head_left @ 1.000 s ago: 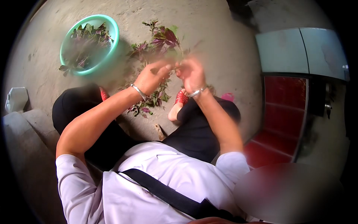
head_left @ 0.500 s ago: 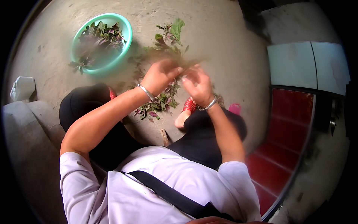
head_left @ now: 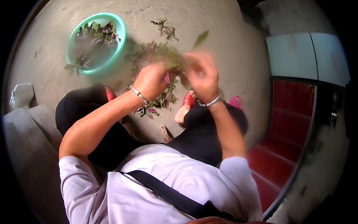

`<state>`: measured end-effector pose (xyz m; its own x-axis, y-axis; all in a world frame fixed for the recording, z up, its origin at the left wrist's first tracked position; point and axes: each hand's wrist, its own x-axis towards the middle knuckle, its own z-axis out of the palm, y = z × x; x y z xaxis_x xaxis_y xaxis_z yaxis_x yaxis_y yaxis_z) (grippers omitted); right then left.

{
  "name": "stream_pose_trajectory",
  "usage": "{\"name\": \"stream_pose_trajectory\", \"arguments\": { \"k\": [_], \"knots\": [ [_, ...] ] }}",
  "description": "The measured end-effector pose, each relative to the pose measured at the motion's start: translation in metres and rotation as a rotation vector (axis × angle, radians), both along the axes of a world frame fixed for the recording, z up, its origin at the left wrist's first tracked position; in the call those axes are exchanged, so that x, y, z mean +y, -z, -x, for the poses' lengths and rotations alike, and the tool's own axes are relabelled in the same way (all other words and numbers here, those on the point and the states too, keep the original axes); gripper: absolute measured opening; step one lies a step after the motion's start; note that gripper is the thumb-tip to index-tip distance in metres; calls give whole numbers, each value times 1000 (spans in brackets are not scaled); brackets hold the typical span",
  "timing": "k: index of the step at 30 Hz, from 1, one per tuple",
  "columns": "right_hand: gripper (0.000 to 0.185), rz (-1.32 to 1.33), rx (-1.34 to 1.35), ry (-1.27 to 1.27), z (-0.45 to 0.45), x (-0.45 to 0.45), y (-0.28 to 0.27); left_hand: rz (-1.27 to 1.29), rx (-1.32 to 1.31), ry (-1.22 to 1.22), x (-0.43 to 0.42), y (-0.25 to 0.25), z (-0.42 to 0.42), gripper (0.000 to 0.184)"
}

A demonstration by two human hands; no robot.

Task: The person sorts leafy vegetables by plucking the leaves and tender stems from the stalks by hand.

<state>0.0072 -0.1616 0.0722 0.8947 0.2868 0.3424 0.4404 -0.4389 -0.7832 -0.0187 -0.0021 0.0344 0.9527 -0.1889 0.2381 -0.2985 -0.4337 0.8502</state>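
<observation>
My left hand (head_left: pixel 152 81) is closed on a bunch of leafy greens (head_left: pixel 172 59), blurred at the fingertips, with a pinkish leaf showing by the thumb. Close beside it on the right, my right hand (head_left: pixel 204 74) has its fingers curled at the stems and leaves; blur hides the exact grip. A loose green leaf (head_left: pixel 201 39) shows above my right hand. Under and behind my hands lies a pile of green and purple leaves (head_left: pixel 164 98) on the floor. A small sprig (head_left: pixel 165 29) lies beyond the pile.
A green basin (head_left: pixel 122 42) with leafy greens inside stands at the upper left. A wooden piece (head_left: pixel 165 133) lies between my legs. A pink object (head_left: pixel 235 101) is beside my right knee. A whitish container (head_left: pixel 21 96) sits far left; red tiles (head_left: pixel 291 112) are at the right.
My right hand has risen and turned at the greens, while my left hand has shifted slightly left. The sprig beyond the pile now shows apart from the held bunch.
</observation>
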Motion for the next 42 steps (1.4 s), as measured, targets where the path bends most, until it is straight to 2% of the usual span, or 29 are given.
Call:
{"name": "stream_pose_trajectory", "arguments": {
  "k": [3, 5, 9, 17, 20, 23, 29, 37, 41, 42],
  "knots": [
    [16, -84, 22, -2, -4, -6, 16, -7, 35, 35, 0, 3, 2, 16],
    [14, -219, 177, 35, -4, -8, 20, 57, 116, 72, -1, 4, 2, 16],
    [14, -402, 436, 91, 0, -7, 0, 259, 429, 97, 0, 16, -2, 16],
    [16, -610, 637, 48, -2, -15, 9, 325, 558, 106, 3, 9, -2, 19],
    [20, -642, 653, 82, 0, -12, 6, 348, 572, 116, 4, 10, -2, 19],
    [25, -579, 728, -7, 0, -21, 7, 414, 618, 114, 3, 14, -1, 19],
    [30, -457, 743, 10, 2, -21, -1, 489, 651, 103, 2, 25, -1, 19],
    [30, -462, 649, 15, 5, -17, -2, 620, 775, 59, 0, 19, -3, 12],
    [30, -560, 734, 24, 5, -18, -5, 579, 787, 158, 6, 20, -5, 16],
    [29, -565, 700, 64, 3, -24, 2, 666, 798, 156, 7, 18, -5, 15]
  ]
}}
